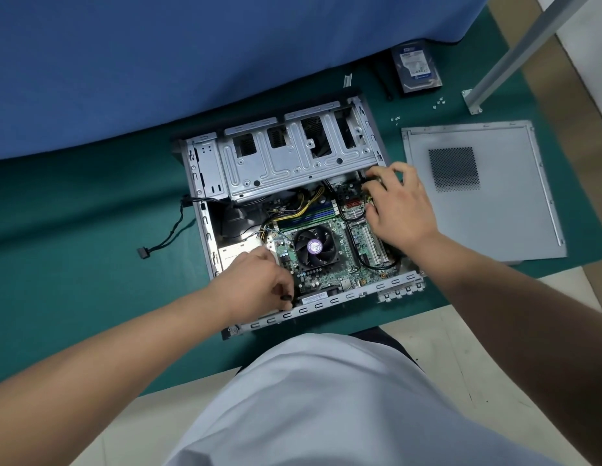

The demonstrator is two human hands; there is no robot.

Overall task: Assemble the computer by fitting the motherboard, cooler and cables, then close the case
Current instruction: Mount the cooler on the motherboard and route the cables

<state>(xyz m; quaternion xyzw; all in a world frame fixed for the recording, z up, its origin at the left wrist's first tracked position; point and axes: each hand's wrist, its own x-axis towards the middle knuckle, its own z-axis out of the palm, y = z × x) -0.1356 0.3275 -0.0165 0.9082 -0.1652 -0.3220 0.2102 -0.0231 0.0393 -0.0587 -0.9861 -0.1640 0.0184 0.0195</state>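
An open grey computer case [205,230] lies flat on the green mat. Inside it sits the green motherboard [329,267] with a black cooler fan [313,247] on top. Yellow and black cables [292,208] run in from the upper left. My left hand [255,280] rests at the case's near left corner, its curled fingers pinching a small black object [286,297] by the board's edge. My right hand [398,206] reaches over the board's far right corner and grips a black cable [370,178] with its fingertips. The grey side panel [514,210] lies flat to the right of the case.
A hard drive [417,67] lies at the back right, with small loose screws [439,104] near it. A black cable with a connector [143,252] trails out of the case's left side. A blue cloth [158,62] covers the back; a metal leg [514,52] stands at the right.
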